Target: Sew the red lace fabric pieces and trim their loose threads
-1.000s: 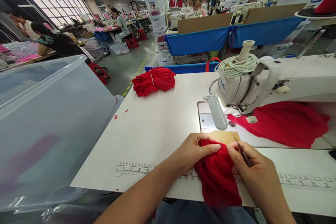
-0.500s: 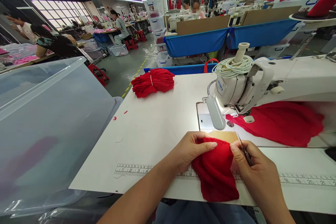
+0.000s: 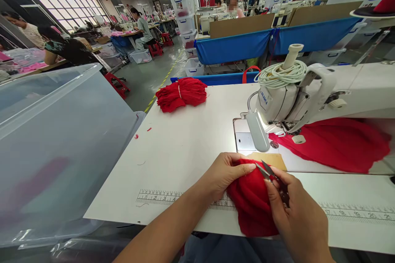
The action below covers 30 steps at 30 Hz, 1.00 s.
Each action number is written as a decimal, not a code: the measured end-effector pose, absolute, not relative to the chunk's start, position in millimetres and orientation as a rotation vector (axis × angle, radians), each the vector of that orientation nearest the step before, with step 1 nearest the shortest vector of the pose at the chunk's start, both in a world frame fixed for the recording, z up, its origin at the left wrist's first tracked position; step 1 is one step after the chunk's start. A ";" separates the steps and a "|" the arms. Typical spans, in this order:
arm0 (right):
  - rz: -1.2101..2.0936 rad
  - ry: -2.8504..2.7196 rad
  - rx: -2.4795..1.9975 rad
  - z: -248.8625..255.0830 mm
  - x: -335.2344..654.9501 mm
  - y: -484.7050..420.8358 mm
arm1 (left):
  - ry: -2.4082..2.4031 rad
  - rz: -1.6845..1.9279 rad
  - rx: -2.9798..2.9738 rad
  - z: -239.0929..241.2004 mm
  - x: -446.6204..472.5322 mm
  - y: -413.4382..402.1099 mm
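Red cloth (image 3: 250,203) over ruler-marked table (image 3: 185,144); grey floor (image 3: 142,82) beyond.

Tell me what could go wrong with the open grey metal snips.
The pointed grey metal snips, open in the bare right hand, could nick the left hand, whose thumb lies close to their tips. They might also cut into the bunched red fabric, since their blades are at its upper edge.

Your right hand (image 3: 299,209) is partly hiding the thread snips (image 3: 269,168), and your left hand (image 3: 225,176) is covering part of the red cloth (image 3: 250,201). The view's right edge is cutting off the sewing machine (image 3: 367,90); its left edge is cropping the plastic bin (image 3: 77,123).
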State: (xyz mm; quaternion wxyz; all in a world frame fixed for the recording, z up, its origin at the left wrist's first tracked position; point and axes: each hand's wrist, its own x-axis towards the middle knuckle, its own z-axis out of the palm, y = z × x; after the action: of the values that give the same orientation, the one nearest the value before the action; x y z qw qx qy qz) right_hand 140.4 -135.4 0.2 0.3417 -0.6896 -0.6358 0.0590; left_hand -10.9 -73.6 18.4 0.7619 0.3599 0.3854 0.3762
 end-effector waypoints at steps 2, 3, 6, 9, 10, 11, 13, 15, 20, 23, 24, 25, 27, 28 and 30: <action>0.164 -1.650 -1.815 0.6 139.9 -135.1 | 0.835 0.823 0.785 17.6 -10.9 -73.1; 0.178 -1.644 -1.828 1.0 140.0 -134.9 | 0.835 0.826 0.787 17.3 -10.7 -72.9; 0.246 -1.603 -1.861 2.2 140.1 -134.3 | 0.842 0.833 0.783 17.0 -10.2 -72.6; 0.402 -1.475 -1.855 4.0 140.5 -132.6 | 0.829 0.820 0.774 17.2 -10.2 -72.8; 0.500 -1.396 -1.824 4.7 141.0 -131.7 | 0.824 0.815 0.767 17.2 -10.4 -72.9; 0.628 -1.301 -1.773 5.3 141.8 -130.6 | 0.823 0.810 0.758 17.2 -10.5 -72.9; 0.975 -1.095 -1.605 5.9 144.1 -128.5 | 0.824 0.802 0.741 17.3 -10.7 -72.9; 1.299 -0.880 -1.423 6.0 146.7 -126.5 | 0.818 0.799 0.726 17.5 -10.7 -72.7; 1.465 -0.542 -1.163 11.9 152.3 -121.8 | 0.870 0.792 0.805 19.4 -10.1 -73.5; 1.306 -0.540 -1.046 19.3 157.0 -118.9 | 0.941 0.779 0.885 19.9 -10.2 -73.7; 1.255 -0.562 -1.027 20.6 158.5 -118.5 | 0.943 0.780 0.882 19.7 -10.2 -73.6; 1.221 -0.599 -1.033 20.8 159.7 -118.7 | 0.934 0.786 0.866 19.3 -10.2 -73.5; 1.145 -0.717 -1.137 17.4 161.0 -120.5 | 0.912 0.808 0.844 17.8 -10.1 -73.4; 1.089 -0.798 -1.227 14.4 161.0 -121.7 | 0.899 0.818 0.847 16.8 -10.1 -73.5; 0.916 -0.981 -1.416 8.0 159.6 -123.8 | 0.876 0.828 0.857 14.7 -10.3 -73.8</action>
State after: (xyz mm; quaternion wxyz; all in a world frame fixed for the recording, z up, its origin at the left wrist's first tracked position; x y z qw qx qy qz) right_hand 159.6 -123.8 8.0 0.5610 -0.6008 -0.4163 0.3887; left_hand -10.3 -73.8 14.7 0.7387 0.3905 0.3992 0.3774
